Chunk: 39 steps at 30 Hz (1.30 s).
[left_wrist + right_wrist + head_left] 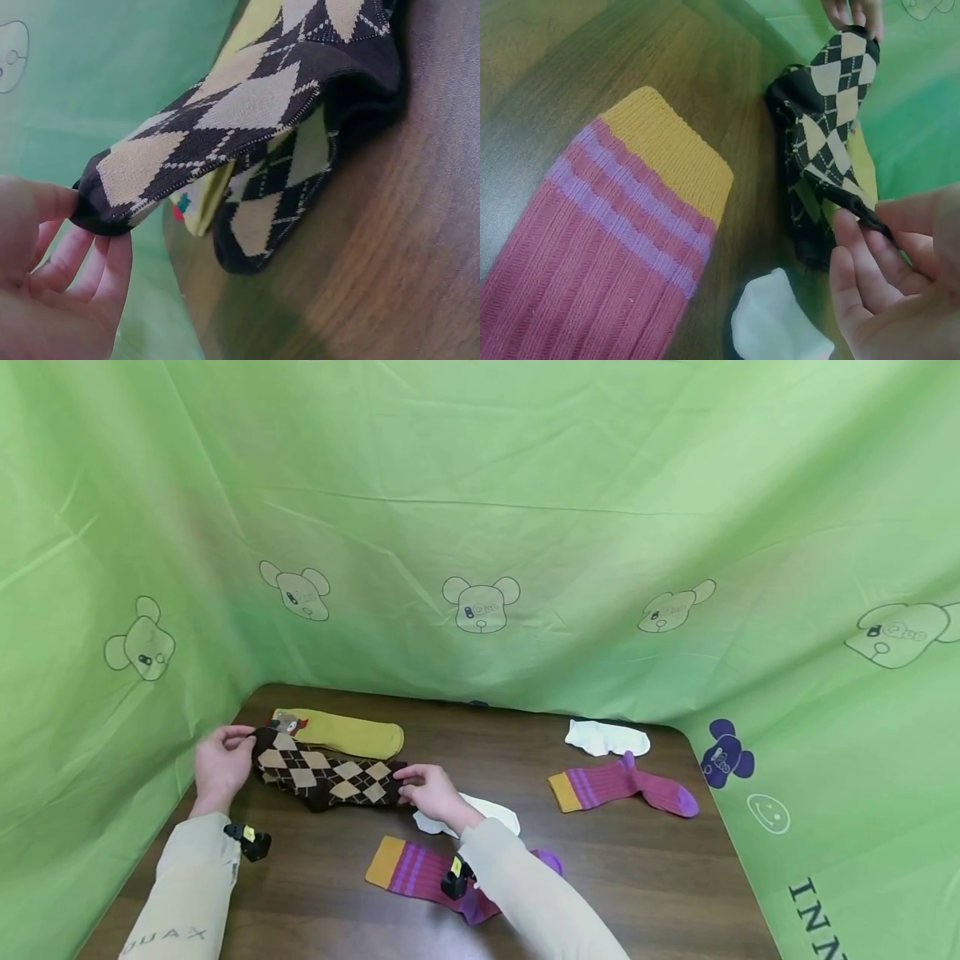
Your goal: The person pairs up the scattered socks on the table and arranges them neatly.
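Pinching one argyle sock (330, 772) by both ends, near the worktop's (652, 885) far left corner: clamped on the dark toe with the fingers of the left hand (222, 766), on the opposite end with those of the right hand (431, 791). Held above a matching layer, apparently a second argyle sock (253, 223). Judging by the layout, partway through bringing this pair together, not yet flush at the toes. Perhaps done already with the yellow sock (356, 735), flat along the far edge; single or doubled, impossible to tell. Probably left to match: a white sock (607, 737) near the far right corner and another white sock (497, 814) partly under the right hand; also a striped sock (603, 782) by the right edge and a second striped sock (423, 867) nearer the front, partly hidden by the right sleeve (540, 902). For moving, tight at the left and far edges, against the green curtain (480, 664); roomier mid-worktop and toward the near right corner.
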Motion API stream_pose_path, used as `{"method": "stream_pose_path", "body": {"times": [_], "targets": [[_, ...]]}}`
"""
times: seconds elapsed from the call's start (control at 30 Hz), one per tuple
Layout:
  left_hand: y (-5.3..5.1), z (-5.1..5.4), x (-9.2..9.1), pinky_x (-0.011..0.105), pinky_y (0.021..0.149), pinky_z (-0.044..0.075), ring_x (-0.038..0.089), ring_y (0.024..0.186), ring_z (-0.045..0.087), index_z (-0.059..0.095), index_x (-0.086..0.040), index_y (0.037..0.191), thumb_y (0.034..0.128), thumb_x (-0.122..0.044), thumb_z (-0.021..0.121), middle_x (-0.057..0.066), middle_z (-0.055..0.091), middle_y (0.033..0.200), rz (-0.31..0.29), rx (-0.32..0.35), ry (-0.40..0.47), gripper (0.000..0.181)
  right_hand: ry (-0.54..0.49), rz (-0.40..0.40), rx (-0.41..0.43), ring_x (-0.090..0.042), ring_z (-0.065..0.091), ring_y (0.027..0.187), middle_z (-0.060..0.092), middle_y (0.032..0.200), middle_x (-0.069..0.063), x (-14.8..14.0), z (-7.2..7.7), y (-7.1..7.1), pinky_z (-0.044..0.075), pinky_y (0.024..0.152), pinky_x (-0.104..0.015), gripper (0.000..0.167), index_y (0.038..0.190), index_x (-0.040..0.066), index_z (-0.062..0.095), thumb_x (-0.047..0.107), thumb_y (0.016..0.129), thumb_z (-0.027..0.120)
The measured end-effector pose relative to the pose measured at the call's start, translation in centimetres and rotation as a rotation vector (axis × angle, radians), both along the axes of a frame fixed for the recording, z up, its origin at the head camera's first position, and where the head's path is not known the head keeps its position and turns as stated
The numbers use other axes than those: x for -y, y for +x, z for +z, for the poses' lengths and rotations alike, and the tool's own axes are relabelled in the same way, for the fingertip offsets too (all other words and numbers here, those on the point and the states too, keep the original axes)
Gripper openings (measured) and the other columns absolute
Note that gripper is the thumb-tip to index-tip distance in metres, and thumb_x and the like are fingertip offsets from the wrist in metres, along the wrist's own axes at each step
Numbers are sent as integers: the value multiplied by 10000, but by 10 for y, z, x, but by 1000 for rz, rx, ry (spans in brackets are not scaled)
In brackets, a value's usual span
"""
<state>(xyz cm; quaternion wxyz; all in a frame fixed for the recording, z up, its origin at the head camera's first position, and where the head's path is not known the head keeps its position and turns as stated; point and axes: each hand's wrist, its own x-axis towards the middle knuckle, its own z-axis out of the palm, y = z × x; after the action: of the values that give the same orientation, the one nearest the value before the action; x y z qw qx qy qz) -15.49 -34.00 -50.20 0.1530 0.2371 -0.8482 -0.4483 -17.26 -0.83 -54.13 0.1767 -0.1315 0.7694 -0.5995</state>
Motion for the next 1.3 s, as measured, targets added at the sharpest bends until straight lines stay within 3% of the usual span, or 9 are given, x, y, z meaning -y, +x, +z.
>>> {"method": "stream_pose_path", "body": {"times": [0.13, 0.27, 0.4, 0.57, 0.73, 0.9, 1.0, 1.17, 1.3], "targets": [[1, -8, 2, 287, 699, 401, 19, 690, 538, 667, 16, 1202, 1004, -107, 572, 210, 714, 1019, -19, 27, -24, 252, 72, 28, -14, -324, 731, 850, 691, 1134, -238, -2, -2, 0, 577, 739, -322, 318, 1230, -69, 671, -62, 913, 666], [2, -16, 2, 371, 743, 401, 258, 850, 600, 662, 18, 1230, 1013, -76, 496, 245, 679, 1066, -51, 56, -80, 289, 133, 50, -32, -290, 730, 861, 667, 1225, -231, -5, -5, 0, 547, 706, -250, 412, 1317, -45, 632, -3, 911, 683], [4, -22, 2, 499, 855, 395, 440, 1063, 565, 670, 8, 1262, 1017, -110, 492, 265, 652, 1146, -92, 95, -108, 325, 149, 55, -34, -296, 726, 874, 663, 1238, -235, -6, -7, 1, 537, 711, -243, 456, 1359, -50, 600, 3, 912, 676], [6, -26, 5, 525, 900, 382, 472, 1152, 542, 668, 17, 1278, 950, -112, 626, 271, 663, 1196, -138, 137, -105, 355, 143, 54, -59, -307, 717, 862, 728, 1059, -185, -6, -6, 2, 515, 686, -216, 462, 1379, -73, 575, -1, 930, 652], [6, -26, 10, 484, 905, 393, 432, 1149, 566, 673, 10, 1286, 927, -53, 606, 270, 664, 1204, -104, 120, -86, 370, 148, 54, -80, -328, 706, 855, 692, 1192, -168, -4, -3, 1, 480, 685, -208, 495, 1416, -48, 553, 36, 940, 657], [7, -24, 13, 578, 961, 380, 532, 1228, 479, 619, 31, 1339, 940, -77, 606, 332, 561, 1323, -196, 189, -126, 414, 237, 76, -141, -333, 631, 1153, 608, 1349, -218, -3, -1, 1, 485, 967, -320, 513, 1402, -76, 549, 68, 925, 673], [8, -25, 13, 633, 1006, 343, 593, 1281, 376, 554, 37, 1400, 938, -114, 604, 381, 425, 1432, -256, 264, -130, 488, 286, 82, -173, -332, 591, 1213, 571, 1376, -247, -3, -4, 2, 427, 1061, -372, 496, 1370, -85, 576, 81, 916, 687], [9, -31, 11, 663, 1055, 295, 614, 1317, 301, 423, 32, 1489, 920, -154, 623, 405, 303, 1501, -274, 326, -91, 632, 293, 64, -183, -249, 665, 946, 562, 1267, -203, -4, -7, 5, 496, 910, -308, 448, 1299, -48, 651, 92, 881, 736], [9, -37, 9, 661, 1068, 284, 615, 1319, 293, 385, 33, 1493, 901, -139, 633, 411, 291, 1500, -264, 327, -85, 665, 294, 100, -149, -174, 673, 917, 632, 1222, -181, -3, -6, 7, 504, 831, -268, 402, 1276, -2, 683, 128, 899, 734]]}}
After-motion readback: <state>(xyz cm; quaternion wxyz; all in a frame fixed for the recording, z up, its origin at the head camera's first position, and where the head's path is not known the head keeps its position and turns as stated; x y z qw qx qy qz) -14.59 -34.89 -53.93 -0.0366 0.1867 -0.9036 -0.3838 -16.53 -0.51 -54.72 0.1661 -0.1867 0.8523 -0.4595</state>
